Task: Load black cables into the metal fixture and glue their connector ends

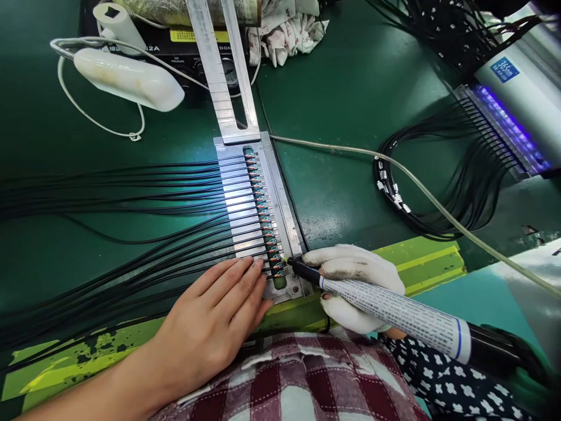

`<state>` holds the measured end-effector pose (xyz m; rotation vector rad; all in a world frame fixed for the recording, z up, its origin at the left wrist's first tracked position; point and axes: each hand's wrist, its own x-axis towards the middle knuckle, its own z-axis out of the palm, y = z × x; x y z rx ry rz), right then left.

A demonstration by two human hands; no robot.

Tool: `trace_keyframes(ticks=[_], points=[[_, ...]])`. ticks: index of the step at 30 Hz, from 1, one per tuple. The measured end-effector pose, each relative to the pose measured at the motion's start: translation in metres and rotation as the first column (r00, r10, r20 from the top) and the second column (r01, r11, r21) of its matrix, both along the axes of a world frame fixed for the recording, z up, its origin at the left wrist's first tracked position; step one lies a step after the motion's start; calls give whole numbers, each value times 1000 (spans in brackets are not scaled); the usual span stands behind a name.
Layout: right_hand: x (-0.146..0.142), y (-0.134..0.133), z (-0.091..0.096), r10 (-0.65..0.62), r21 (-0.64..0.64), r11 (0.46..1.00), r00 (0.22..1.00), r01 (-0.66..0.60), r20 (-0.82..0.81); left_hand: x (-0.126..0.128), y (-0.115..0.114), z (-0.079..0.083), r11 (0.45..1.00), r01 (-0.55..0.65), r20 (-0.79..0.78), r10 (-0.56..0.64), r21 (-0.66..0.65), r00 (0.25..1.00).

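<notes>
My bare left hand (219, 318) lies flat, fingers stretched out and close together, over the black cables (199, 242) at the near end of a metal fixture (245, 228). In a white glove, my right hand (362, 280) is closed around a pen-shaped dispenser (394, 316) with a printed white barrel and black ends. Its thin tip is right by the lower small circuit boards (275, 257), whether touching I cannot tell. Those boards sit in a row along the fixture's slot, each at a cable end. The glove's palm side is hidden.
At the back, a slotted metal arm (214, 70) rises from the fixture before a black box with a gauge (230, 73). A white corded device (129, 79) lies left. To the right are a clear hose (412, 178), coiled cables (394, 199) and a purple-lit lamp (517, 128).
</notes>
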<state>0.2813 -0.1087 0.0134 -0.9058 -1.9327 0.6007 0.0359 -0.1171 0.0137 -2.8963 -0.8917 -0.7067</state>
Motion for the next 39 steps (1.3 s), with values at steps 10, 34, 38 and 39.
trace_keyframes(ticks=[10,34,38,39], points=[[0,-1,-1,-1,25,1000,1000,1,-5,-1,-2,0,1000,-2,8,2,-3,1000],[-1,-2,3,-5,26,1000,1000,5,15,0,-1,0,1000,-16,14,16,-12,1000],[-1,-1,3,-4,44,999,1000,4,1,0,-1,1,1000,-20,17,20,-11,1000],[-1,-1,3,-4,46,999,1000,4,-3,0,-1,0,1000,-20,16,21,-13,1000]])
